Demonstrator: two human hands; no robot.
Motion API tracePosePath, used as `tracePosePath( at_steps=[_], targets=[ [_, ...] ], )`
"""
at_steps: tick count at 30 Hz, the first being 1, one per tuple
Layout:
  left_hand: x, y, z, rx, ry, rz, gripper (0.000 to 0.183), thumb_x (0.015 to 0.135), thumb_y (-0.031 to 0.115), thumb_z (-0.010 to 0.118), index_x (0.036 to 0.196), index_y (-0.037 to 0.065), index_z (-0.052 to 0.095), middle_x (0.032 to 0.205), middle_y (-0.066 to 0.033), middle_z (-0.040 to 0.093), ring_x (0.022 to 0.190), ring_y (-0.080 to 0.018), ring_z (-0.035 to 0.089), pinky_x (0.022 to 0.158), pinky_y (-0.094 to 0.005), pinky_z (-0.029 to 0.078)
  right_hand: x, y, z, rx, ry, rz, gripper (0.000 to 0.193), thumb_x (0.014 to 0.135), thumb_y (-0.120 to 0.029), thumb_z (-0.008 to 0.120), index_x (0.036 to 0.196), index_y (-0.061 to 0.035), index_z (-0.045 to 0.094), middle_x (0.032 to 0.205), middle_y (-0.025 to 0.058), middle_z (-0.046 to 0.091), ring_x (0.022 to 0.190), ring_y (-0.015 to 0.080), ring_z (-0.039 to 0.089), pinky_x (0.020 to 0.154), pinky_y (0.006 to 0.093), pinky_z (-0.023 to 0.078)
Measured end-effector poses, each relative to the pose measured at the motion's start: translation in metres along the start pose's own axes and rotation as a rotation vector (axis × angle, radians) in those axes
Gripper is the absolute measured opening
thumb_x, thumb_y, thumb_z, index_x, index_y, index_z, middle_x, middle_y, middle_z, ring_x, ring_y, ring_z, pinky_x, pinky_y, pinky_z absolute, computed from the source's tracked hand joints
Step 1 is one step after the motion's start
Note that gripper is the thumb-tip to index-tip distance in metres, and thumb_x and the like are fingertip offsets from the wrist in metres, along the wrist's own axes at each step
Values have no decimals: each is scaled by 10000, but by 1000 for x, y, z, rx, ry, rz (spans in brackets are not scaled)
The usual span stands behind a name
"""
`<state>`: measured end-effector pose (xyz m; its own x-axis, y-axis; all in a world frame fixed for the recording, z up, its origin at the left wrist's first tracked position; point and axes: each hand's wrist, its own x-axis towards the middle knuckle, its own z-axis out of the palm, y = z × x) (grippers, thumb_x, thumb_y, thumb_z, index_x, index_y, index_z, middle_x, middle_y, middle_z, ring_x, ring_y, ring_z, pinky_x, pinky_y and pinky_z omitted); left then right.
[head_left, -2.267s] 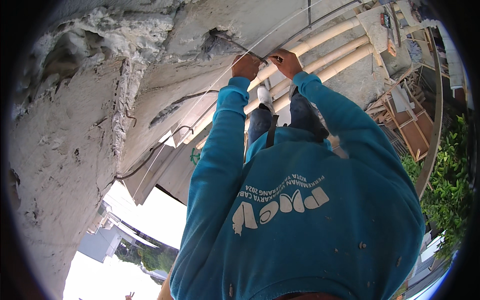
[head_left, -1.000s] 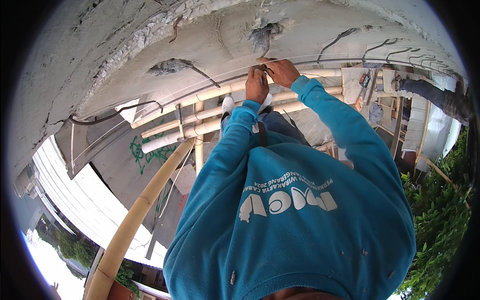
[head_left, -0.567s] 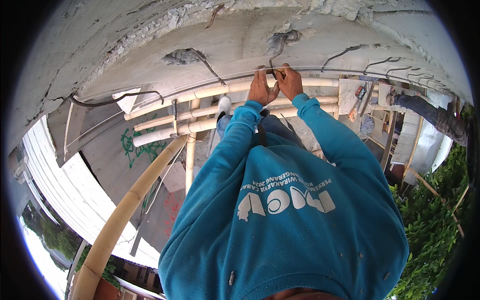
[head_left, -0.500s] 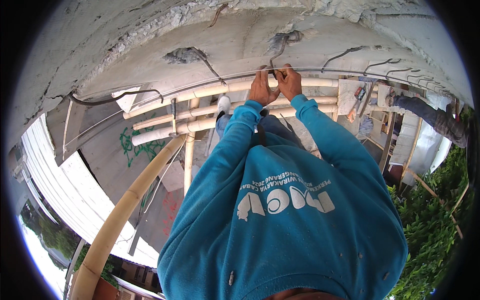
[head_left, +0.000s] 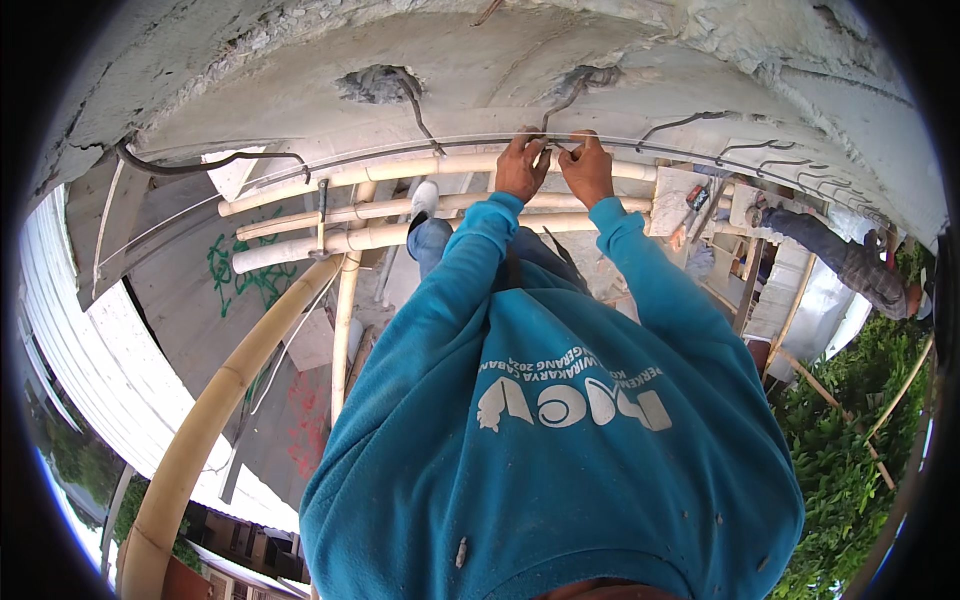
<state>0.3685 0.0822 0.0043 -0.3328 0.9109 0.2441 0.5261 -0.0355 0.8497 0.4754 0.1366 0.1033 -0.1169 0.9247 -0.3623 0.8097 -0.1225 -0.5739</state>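
Observation:
Both of my hands are at the spot where a bent steel bar, coming out of a broken hole in the concrete, meets a long dark horizontal bar. My left hand is closed, its thumb and fingers pinched together beside the bent bar's lower end. Just to the right, my right hand is pinched too, its thumb turned toward the left hand. Whatever is between the fingers is too small to make out. A thin white string runs along the horizontal bar and passes by my fingertips.
More bent bars stick out of the concrete wall on both sides. Bamboo poles lie below my hands, with a hammer hung on them at left. A thick bamboo pole slants up from lower left. Another person is at far right.
My hands have moved apart, the right one shifting away from the left. The view has shifted slightly, and my white shoe appears further left.

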Motion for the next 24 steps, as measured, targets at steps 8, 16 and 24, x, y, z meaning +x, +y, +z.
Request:
tracePosePath(
  at_steps=[8, 16, 24],
  targets=[
    [5, 8, -8, 44, -93, -42, 224, 767, 163, 709, 976, 109, 650, 1116, -77, 605, 933, -310, 628, 767, -412, 534, 8, -13, -7, -473, -42, -520, 131, 847, -145, 556, 869, -16, 565, 802, 209, 644, 763, 402, 631, 642, 503, 492],
    [12, 27, 7, 154, 25, -105, 289, 682, 204, 772, 853, 88, 569, 962, -84, 587, 860, -308, 583, 713, -421, 490, 40, 3, -15, -471, -41, -823, 60, 823, -133, 571, 872, -98, 574, 858, 60, 623, 788, 284, 641, 640, 394, 514],
    [10, 26, 17, 213, 142, -8, 253, 714, 157, 725, 811, 60, 513, 857, -116, 556, 847, -337, 555, 724, -439, 458, 52, 13, -14, -278, 56, -816, 45, 827, -155, 598, 851, -118, 604, 838, 53, 640, 782, 274, 641, 656, 374, 518]
  ],
)
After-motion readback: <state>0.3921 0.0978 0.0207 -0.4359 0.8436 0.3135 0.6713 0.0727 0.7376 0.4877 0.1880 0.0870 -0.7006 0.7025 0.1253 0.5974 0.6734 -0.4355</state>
